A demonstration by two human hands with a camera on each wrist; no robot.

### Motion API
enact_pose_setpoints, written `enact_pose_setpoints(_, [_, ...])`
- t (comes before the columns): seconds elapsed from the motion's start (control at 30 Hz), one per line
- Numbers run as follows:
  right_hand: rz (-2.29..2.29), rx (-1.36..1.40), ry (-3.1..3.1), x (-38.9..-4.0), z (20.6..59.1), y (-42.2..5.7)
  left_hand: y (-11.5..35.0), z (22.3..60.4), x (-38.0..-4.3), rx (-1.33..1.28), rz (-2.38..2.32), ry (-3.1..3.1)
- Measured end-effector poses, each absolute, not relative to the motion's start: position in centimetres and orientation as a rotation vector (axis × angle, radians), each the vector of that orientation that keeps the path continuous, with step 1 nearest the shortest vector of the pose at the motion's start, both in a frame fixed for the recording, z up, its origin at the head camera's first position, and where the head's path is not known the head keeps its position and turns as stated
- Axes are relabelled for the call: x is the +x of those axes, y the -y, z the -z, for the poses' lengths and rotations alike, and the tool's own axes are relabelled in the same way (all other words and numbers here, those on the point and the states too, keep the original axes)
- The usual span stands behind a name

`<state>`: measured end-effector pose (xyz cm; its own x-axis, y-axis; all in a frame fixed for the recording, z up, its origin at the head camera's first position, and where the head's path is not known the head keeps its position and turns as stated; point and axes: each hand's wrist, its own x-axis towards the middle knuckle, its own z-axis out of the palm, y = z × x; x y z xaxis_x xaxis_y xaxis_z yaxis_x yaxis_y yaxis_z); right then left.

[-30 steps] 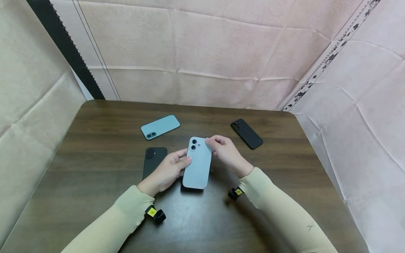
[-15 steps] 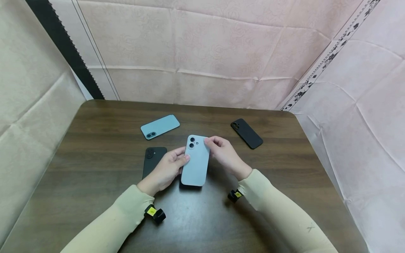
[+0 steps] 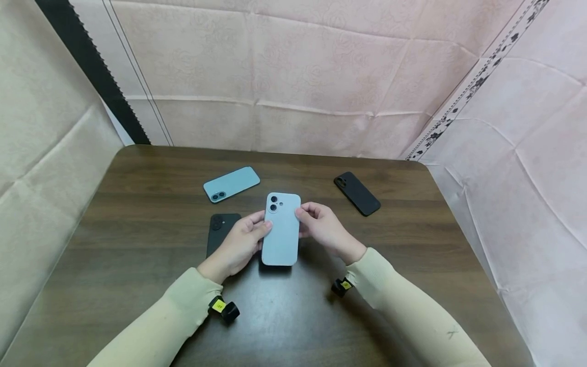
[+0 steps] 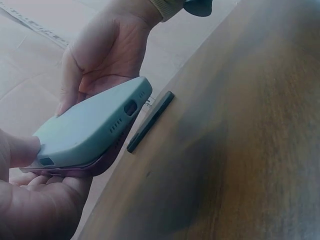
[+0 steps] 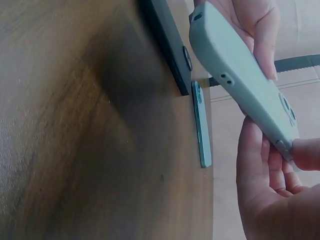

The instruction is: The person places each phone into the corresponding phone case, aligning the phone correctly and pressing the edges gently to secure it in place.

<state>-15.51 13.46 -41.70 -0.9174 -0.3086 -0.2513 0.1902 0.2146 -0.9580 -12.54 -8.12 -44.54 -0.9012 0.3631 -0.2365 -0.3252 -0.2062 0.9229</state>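
Note:
A light blue phone case (image 3: 281,235) with two camera rings is held up over the table, back side towards me. My left hand (image 3: 239,244) pinches its left edge, thumb on the back and fingers beneath. At the upper right edge, my right hand (image 3: 326,230) pinches it between thumb and fingers. In the left wrist view, a dark purplish phone (image 4: 102,162) shows under the case, with a gap between them along one edge. Its screen side is hidden. Just left of my left hand lies a black phone or case (image 3: 221,230), partly covered by that hand.
On the brown wooden table (image 3: 151,285), another light blue phone or case (image 3: 232,184) lies at the back left. A black phone case (image 3: 357,193) lies at the back right. Pale cloth hangs (image 3: 316,81) behind the table and along both sides.
The case has shifted slightly left and up and stands straighter. My right fingers have slid down from its top corner along the right edge. My left hand keeps its hold.

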Motion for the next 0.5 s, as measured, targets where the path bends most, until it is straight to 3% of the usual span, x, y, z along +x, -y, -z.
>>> enact_pose_setpoints(0.5, [1.799, -0.124, -2.079, -15.38, 41.48, -13.10, 8.28, 44.57, -12.48, 0.049, -2.179, -1.668])
